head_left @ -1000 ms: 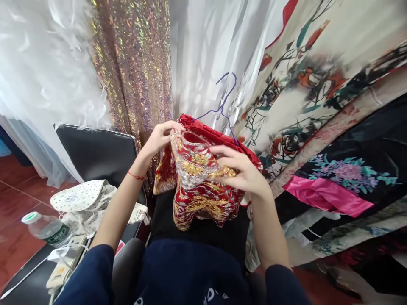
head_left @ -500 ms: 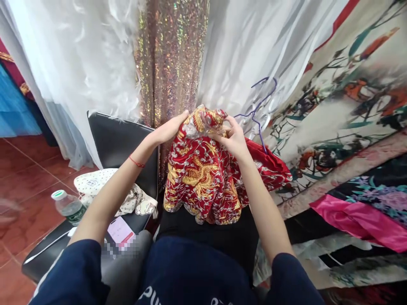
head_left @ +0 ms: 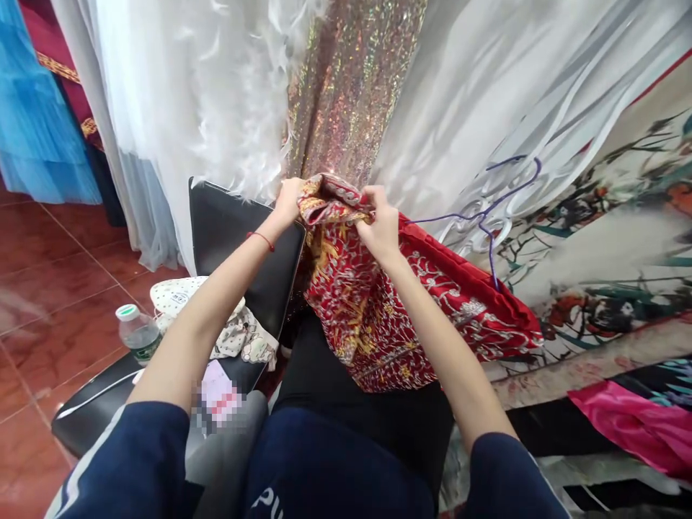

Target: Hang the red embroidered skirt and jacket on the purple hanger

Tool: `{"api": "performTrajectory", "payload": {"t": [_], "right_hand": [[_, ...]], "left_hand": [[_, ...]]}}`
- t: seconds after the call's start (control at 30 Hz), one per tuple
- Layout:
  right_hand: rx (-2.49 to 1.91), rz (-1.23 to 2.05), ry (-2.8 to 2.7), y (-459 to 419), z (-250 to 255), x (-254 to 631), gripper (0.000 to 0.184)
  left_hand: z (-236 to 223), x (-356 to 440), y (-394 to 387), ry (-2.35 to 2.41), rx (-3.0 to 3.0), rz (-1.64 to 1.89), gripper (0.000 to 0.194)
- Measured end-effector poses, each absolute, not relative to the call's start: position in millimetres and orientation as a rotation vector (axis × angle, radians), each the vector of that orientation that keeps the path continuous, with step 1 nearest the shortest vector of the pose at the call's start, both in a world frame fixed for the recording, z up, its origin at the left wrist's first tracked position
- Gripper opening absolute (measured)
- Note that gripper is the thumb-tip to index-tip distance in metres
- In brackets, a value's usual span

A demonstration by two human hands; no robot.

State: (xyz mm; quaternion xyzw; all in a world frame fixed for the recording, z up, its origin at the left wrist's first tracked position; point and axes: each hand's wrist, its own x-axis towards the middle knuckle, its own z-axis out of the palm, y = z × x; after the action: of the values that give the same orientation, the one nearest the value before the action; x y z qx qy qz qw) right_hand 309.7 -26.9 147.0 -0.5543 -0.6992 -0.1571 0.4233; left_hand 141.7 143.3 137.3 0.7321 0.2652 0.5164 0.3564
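Red embroidered garment [head_left: 378,303] | head view: draped over the lap, top edge raised before the black chair [head_left: 238,238] back | left hand [head_left: 287,202] and right hand [head_left: 378,223] fingers pinched shut on that edge | purple hanger [head_left: 486,216] lies at the garment's right edge | grip best kept even, embroidery unstretched.

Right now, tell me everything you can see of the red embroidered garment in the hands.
The red embroidered garment is glossy red cloth, densely stitched in gold and silver thread. It is bunched at its top edge, where the left hand and right hand pinch it, and drapes down over the person's dark lap. Its right part spreads toward a purple wire hanger, which seems attached there.
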Motion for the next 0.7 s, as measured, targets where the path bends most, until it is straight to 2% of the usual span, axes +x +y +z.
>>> {"api": "performTrajectory", "payload": {"t": [0.23,0.3,0.37,0.4,0.43,0.57,0.7], "right_hand": [[-1.195,-0.580,-1.965,29.9,156.5,255.3,0.047],[-1.071,-0.622,-2.049,37.7,162.4,230.6,0.045],[-0.967,-0.682,-2.126,39.1,162.2,204.4,0.042],[-0.929,-0.720,-2.163,37.6,158.1,192.0,0.040],[-0.900,-0.762,-2.205,34.9,150.8,180.8,0.038],[-0.818,-0.902,-2.481,18.7,95.9,156.5,0.028],[-0.818,-0.911,-2.875,6.6,37.5,168.5,0.035]], "left_hand": [[162.3,52.9,159.8,1.047,1.903,1.561,0.037],[174.1,22.8,152.5,1.069,1.933,1.629,0.030],[183.5,-7.9,140.6,1.060,1.990,1.714,0.013],[185.1,-23.5,134.0,1.060,2.040,1.748,0.009],[183.6,-39.1,127.6,1.074,2.104,1.767,0.014],[143.3,-91.2,108.9,1.034,2.436,1.572,0.026],[82.1,-101.5,93.4,1.057,2.538,1.070,0.035]]}}
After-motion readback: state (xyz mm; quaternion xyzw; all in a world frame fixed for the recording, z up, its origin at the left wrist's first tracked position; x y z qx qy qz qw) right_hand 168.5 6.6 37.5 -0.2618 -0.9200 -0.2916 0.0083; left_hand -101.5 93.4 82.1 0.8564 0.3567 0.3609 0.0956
